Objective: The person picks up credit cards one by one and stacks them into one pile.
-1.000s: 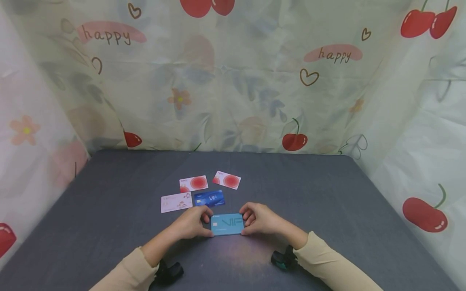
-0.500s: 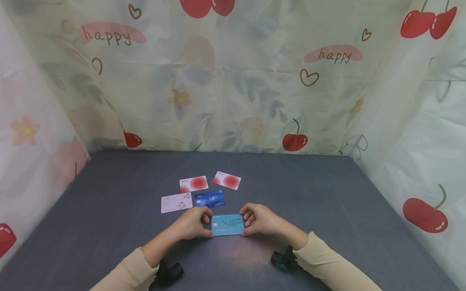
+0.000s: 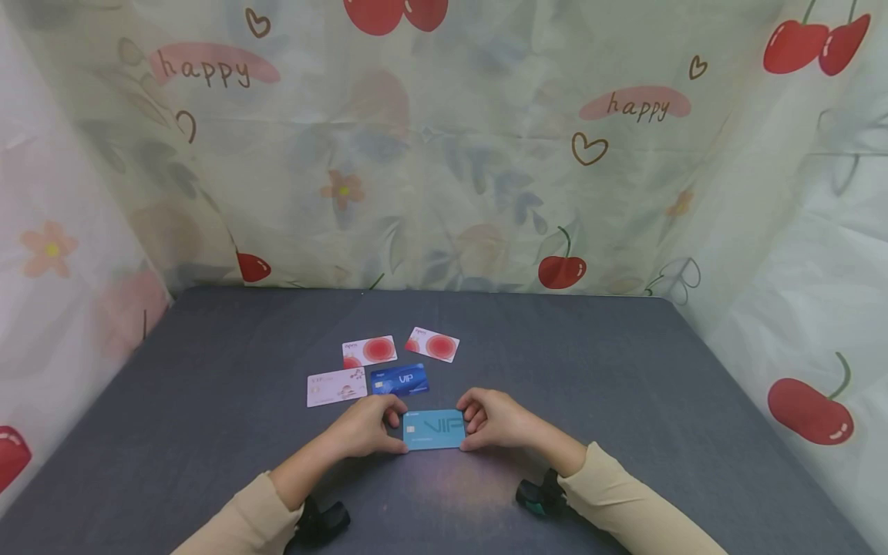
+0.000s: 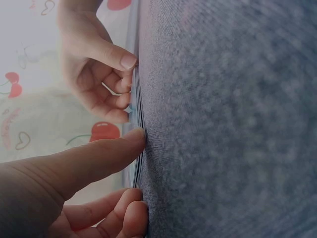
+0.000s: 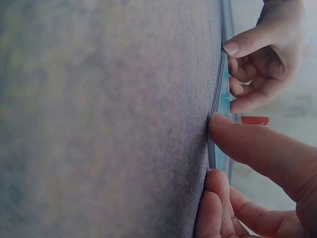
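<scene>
A small stack of cards [image 3: 433, 430] lies flat on the dark table, a light blue VIP card on top. At its left end, the thumb and curled fingers of my left hand [image 3: 366, 425] grip the corners. My right hand [image 3: 496, 418] holds the right end in the same way. Seen edge-on in the left wrist view, the stack [image 4: 139, 101] shows several thin layers low against the cloth. In the right wrist view, the blue top of the stack [image 5: 223, 106] shows between the two hands.
Just beyond the hands lie a dark blue VIP card [image 3: 400, 378] and a pale pink card [image 3: 336, 386]. Behind them are two white cards with red circles, one on the left [image 3: 369, 351] and one on the right [image 3: 433, 344]. A printed curtain [image 3: 430, 193] surrounds the table [image 3: 590, 347].
</scene>
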`<state>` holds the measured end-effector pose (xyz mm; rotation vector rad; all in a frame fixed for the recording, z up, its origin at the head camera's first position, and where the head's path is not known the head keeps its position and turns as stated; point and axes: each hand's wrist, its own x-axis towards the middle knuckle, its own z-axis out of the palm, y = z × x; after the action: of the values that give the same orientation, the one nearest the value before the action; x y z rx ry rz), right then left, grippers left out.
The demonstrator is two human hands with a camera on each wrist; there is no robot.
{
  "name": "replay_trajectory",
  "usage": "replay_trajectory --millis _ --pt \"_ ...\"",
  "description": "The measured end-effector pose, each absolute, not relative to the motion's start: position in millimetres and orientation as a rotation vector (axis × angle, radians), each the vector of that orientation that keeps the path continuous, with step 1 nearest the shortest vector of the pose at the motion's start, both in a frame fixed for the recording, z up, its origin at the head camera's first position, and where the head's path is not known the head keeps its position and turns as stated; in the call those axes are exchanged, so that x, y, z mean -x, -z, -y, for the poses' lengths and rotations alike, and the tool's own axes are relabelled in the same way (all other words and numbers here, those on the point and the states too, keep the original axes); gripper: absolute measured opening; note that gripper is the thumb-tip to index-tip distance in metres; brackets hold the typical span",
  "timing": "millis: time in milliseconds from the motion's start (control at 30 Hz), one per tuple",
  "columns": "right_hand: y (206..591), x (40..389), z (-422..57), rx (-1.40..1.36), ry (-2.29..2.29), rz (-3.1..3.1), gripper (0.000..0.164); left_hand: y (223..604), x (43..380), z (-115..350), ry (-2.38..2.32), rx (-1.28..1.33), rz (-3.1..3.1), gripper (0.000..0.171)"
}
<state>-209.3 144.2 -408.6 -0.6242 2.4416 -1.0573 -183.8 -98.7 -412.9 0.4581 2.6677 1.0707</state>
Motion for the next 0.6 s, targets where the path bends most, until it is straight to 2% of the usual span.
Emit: replay_trajectory --millis 600 --pt "409.3 210.3 -144.6 0.638 1.047 -2.444 0.048 411.1 182.4 99.0 -1.071 -0.483 -2.684 0.046"
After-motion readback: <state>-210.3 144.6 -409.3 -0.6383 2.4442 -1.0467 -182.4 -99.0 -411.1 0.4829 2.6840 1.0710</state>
